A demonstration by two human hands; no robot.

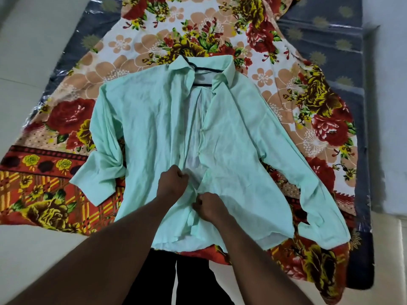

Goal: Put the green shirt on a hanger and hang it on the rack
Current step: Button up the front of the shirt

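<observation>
The light green shirt (154,128) lies face up on a flowered bedsheet, collar far from me, sleeves spread to both sides. A black hanger (206,70) sits inside the collar, mostly hidden by the cloth; only thin bars show at the neck opening. The front is partly open down the middle. My left hand (172,183) pinches the left front edge near the lower placket. My right hand (209,205) grips the right front edge just below it. Both hands are close together, almost touching. No rack is in view.
The flowered bedsheet (55,194) covers a dark blue mattress (330,40) on a pale tiled floor (33,51). My dark trouser legs (176,278) show at the near edge of the mattress.
</observation>
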